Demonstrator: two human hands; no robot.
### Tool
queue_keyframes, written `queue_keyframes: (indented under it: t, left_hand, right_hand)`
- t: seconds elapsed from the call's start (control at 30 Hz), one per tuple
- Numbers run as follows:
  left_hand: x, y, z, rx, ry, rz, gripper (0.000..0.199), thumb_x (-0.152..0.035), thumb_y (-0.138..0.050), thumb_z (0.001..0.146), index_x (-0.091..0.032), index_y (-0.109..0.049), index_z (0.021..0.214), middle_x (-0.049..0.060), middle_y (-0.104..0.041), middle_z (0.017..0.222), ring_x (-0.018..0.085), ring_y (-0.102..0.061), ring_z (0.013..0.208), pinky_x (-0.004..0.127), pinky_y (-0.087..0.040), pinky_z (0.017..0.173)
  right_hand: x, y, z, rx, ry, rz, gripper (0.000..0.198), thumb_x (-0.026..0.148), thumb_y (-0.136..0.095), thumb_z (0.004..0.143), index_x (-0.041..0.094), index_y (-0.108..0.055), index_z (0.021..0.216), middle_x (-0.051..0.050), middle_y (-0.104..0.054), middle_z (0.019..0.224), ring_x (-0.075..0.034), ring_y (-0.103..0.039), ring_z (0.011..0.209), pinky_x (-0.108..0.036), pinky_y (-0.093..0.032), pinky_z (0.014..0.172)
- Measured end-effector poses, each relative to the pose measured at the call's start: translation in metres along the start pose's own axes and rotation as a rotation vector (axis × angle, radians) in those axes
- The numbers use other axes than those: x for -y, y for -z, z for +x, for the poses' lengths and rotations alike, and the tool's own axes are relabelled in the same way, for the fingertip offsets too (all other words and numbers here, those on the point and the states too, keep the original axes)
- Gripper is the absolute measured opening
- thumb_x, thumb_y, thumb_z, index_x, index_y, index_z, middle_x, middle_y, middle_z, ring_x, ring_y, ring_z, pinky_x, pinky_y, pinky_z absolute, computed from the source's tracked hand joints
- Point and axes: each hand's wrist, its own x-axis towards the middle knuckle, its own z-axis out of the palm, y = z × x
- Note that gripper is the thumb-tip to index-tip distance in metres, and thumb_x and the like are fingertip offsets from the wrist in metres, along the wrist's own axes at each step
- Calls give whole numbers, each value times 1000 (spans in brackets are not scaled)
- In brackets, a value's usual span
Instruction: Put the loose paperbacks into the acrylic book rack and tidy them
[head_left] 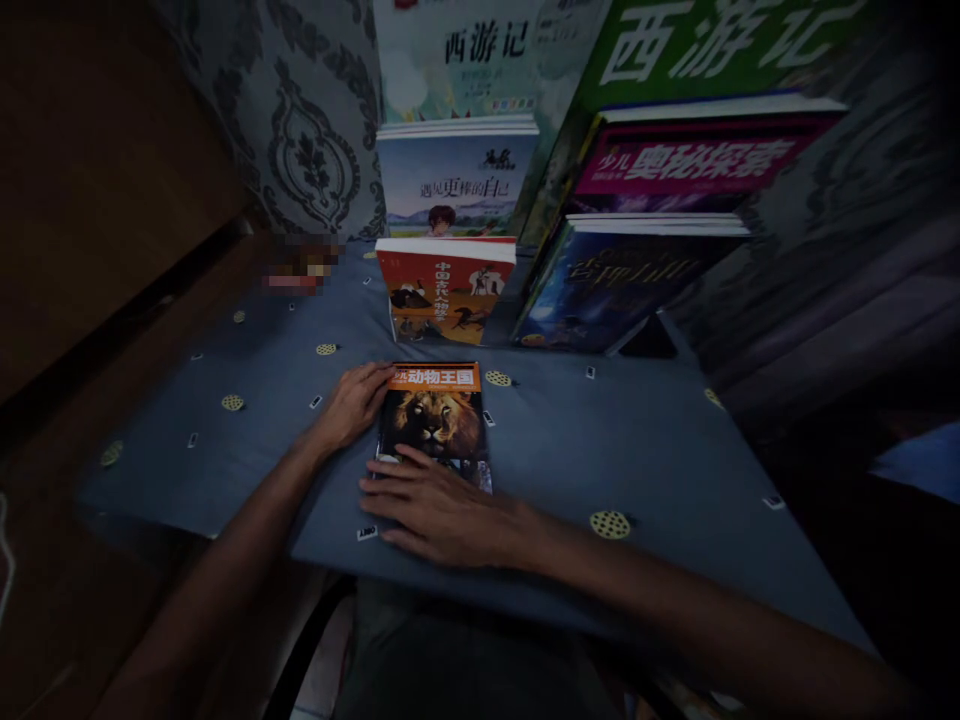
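Patterned wallpaper (307,140) backs a dim corner, with a curtain (832,280) at far right and a blue worktop (555,450) below. On it the lion-covered book (435,420) lies flat near the middle, close to the near edge. The left hand (354,402) rests at its far left corner, fingers extended and close together; the right hand (442,512) lies wide across its near end, fingers spread.

A far push on the lion-covered book could knock the upright red book (450,295) just beyond it, perhaps toppling it against the blue book (461,175) behind. A sideways sweep to the far right might catch the black stand (651,338) and unsettle the dark blue book (630,285). Dragging nearward risks overhanging the near edge, since little worktop remains there. More room for moving lies left of the left hand and right of the lion-covered book.
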Motion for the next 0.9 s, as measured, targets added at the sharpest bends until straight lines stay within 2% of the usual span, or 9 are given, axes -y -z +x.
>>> queue_keyframes:
  t: [0.1,0.2,0.33,0.43,0.53,0.77,0.9]
  left_hand:
    - [2,1,1,-2,-5,-15,35,-28,-40,103,-21,-61,129,10,-64,134,22,-60,124,42,-48,106]
    - [3,0,2,-4,-7,-27,34,-29,-41,102,-19,-62,127,11,-65,133,23,-62,122,42,-49,104]
    - [4,-2,1,-22,-12,-29,35,-30,-40,102,-19,-62,127,12,-65,133,23,-62,122,42,-49,105]
    - [3,-3,0,-27,-15,-22,36,-31,-39,103,-19,-61,128,12,-65,133,23,-61,123,43,-49,106]
    - [2,-3,0,-28,8,3,37,-31,-38,103,-19,-61,128,12,-64,134,24,-61,123,45,-49,105]
    - [-5,6,5,-9,0,85,38,-29,-37,101,-19,-62,127,13,-63,134,27,-61,120,48,-51,104]
    - [-27,3,11,15,-64,203,35,-27,-40,100,-16,-63,124,15,-64,131,30,-61,119,53,-49,104]
  right_hand:
    - [7,-1,-4,78,50,109,36,26,-54,100,15,-62,133,-10,-63,142,-21,-38,148,-48,-14,128]
    - [2,6,-14,52,13,202,38,29,-53,102,19,-59,137,-7,-60,146,-17,-39,148,-42,-19,128]
    - [-37,20,-29,-153,-195,124,38,33,-50,102,20,-60,137,-11,-54,151,-20,-44,145,-44,-33,121]
    - [-77,28,-42,-317,-363,-48,39,30,-51,101,21,-59,139,-14,-54,150,-27,-43,145,-57,-31,120]
    - [-101,30,-52,-409,-437,-111,41,34,-48,102,22,-56,140,-15,-53,151,-28,-44,145,-60,-33,118]
    - [-103,32,-53,-451,-555,-141,45,36,-52,100,17,-55,141,-19,-42,158,-30,-38,148,-55,-37,116]
    - [-104,37,-54,-451,-576,-115,46,33,-53,100,15,-55,141,-20,-44,156,-29,-40,147,-54,-34,118]
